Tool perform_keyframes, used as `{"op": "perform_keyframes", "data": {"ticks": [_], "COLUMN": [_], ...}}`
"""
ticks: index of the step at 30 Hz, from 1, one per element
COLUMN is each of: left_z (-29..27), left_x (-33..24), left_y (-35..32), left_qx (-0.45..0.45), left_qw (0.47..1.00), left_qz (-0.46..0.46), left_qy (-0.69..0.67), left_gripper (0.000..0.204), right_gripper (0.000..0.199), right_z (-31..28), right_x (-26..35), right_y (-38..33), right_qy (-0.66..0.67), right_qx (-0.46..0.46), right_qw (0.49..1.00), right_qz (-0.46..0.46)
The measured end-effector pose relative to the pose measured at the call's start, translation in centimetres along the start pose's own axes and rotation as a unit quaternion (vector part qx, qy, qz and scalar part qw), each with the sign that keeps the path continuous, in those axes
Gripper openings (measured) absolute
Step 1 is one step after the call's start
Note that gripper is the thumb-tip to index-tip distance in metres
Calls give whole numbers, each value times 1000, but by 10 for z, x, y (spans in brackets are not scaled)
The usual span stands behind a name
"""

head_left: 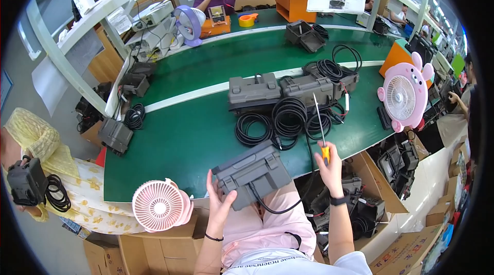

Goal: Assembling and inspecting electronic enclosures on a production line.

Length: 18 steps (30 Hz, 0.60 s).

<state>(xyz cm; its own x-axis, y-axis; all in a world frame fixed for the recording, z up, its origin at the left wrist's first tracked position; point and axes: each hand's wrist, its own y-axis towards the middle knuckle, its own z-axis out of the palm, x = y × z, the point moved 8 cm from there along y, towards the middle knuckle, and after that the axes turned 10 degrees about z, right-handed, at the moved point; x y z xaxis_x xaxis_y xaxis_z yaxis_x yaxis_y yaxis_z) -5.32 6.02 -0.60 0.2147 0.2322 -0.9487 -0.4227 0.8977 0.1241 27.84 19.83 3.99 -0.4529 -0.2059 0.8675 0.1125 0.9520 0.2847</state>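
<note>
My left hand (220, 204) grips a dark grey plastic case (256, 174) by its left end, over my lap at the near edge of the green table. A black cable (280, 210) runs out of the case and loops to the right. My right hand (329, 166) is closed round the yellow and black handle of a screwdriver (323, 143), its long shaft pointing up and away. Beyond the case lie several coils of black cable (288, 117), and behind them more grey cases (254, 91) stand in a row.
A small pink fan (160, 204) stands at the near left edge, a pink rabbit-shaped fan (405, 95) at the right. Cardboard boxes (378, 177) with more cases stand below right. At left, a person in a yellow sleeve holds a black case (27, 181). A white strip (177, 101) crosses the table.
</note>
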Motion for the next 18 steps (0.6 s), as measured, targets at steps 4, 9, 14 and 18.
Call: {"op": "perform_keyframes", "data": {"ticks": [4, 9, 14, 18], "left_z": [-17, -46, -57, -58], "left_x": [-5, -15, -18, -9], "left_y": [-17, -20, 12, 44], "left_qx": [-50, -223, -328, -330], "left_qw": [998, 967, 937, 927], "left_qz": [5, 9, 19, 79], "left_qy": [-32, -122, -118, -164], "left_gripper": [101, 93, 92, 91], "right_gripper": [43, 40, 43, 45], "right_z": [42, 61, 35, 21], "right_x": [-8, -8, -15, 2], "right_y": [35, 32, 12, -14], "right_qy": [-96, -133, 46, 62], "right_qx": [-41, -95, -175, -171], "right_qw": [994, 987, 983, 983], "right_qz": [12, 3, 21, 12]}}
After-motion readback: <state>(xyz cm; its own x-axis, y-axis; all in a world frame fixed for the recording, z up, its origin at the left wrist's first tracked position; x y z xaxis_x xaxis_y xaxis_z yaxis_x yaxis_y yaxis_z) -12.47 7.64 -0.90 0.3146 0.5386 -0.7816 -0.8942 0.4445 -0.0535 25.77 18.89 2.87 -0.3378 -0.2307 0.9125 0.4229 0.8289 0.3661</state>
